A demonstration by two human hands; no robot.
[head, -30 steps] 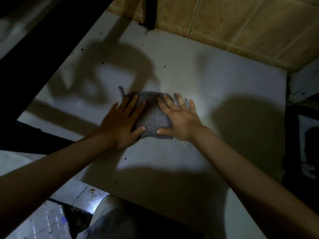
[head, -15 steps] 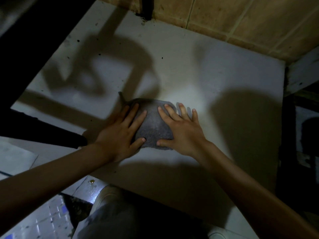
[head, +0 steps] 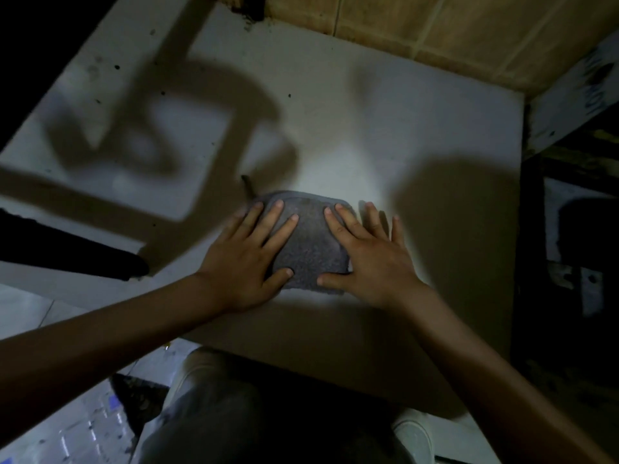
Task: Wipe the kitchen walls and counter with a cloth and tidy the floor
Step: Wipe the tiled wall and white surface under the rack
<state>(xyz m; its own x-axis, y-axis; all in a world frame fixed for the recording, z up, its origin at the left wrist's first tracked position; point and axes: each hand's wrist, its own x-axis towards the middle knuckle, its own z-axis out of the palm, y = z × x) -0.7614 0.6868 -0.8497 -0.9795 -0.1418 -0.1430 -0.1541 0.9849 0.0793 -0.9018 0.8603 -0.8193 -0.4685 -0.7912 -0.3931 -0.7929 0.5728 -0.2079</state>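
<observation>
A folded grey cloth point(head: 310, 244) lies flat on the white counter point(head: 385, 135), near its front half. My left hand point(head: 246, 259) presses on the cloth's left side with straight, spread fingers. My right hand point(head: 371, 254) presses on its right side the same way, and its outer fingers rest on the bare counter. A thin loop tag point(head: 248, 187) sticks out from the cloth's far left corner.
A tan tiled wall point(head: 452, 31) runs along the counter's far edge. Dark shelving or framing stands at the left point(head: 50, 249) and right point(head: 569, 229). Below the counter's front edge are my legs, white shoes point(head: 413, 437) and a pale tiled floor point(head: 67, 430). Small dark specks dot the counter.
Both hands and the cloth have slid a little toward the counter's front edge. The hands stay flat on the cloth.
</observation>
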